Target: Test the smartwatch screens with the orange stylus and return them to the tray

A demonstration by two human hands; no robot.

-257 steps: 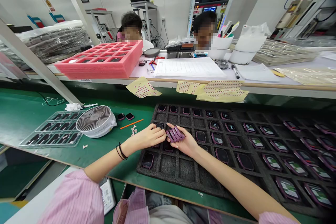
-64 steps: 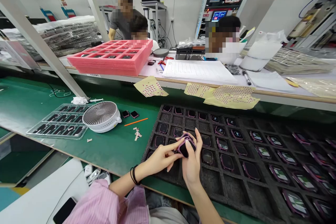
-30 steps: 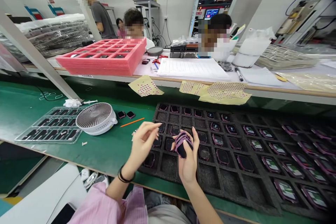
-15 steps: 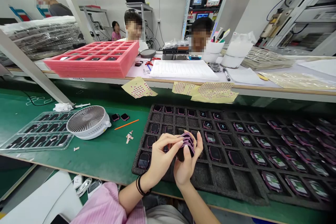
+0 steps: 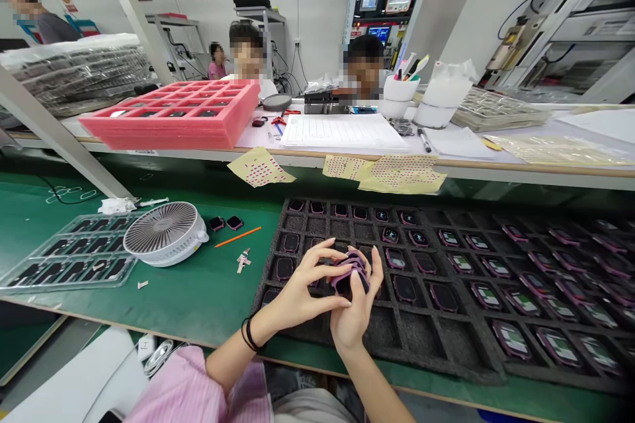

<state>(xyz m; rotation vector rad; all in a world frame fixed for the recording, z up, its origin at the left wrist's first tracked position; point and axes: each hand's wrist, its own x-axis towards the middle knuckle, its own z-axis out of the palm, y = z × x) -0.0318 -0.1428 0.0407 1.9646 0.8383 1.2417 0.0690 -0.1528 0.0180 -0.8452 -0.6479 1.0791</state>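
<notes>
Over the dark foam tray (image 5: 417, 337), my right hand (image 5: 348, 327) is closed round a small stack of purple-framed smartwatch bodies (image 5: 342, 285), its thumb across the front. My left hand (image 5: 305, 287) holds the front watch of the stack from the side, fingers on top and thumb below. Part of the stack is hidden behind the fingers. More watch bodies without straps lie face up in the tray's square pockets, such as a dark-screened watch (image 5: 405, 289) right of my hands. Some watches farther right have lit or green-and-white screens.
Left on the green bench are a white fan (image 5: 166, 238), a clear tray of dark parts (image 5: 64, 271), two loose watches (image 5: 225, 222), an orange stick (image 5: 238, 236) and paper scraps (image 5: 243, 260). A shelf beyond holds a pink foam tray (image 5: 169, 125) and papers. Co-workers sit behind it.
My left fingers have spread, with the thumb lower on the front watch, whose dark face is tilted more into view. The camera view has shifted slightly.
</notes>
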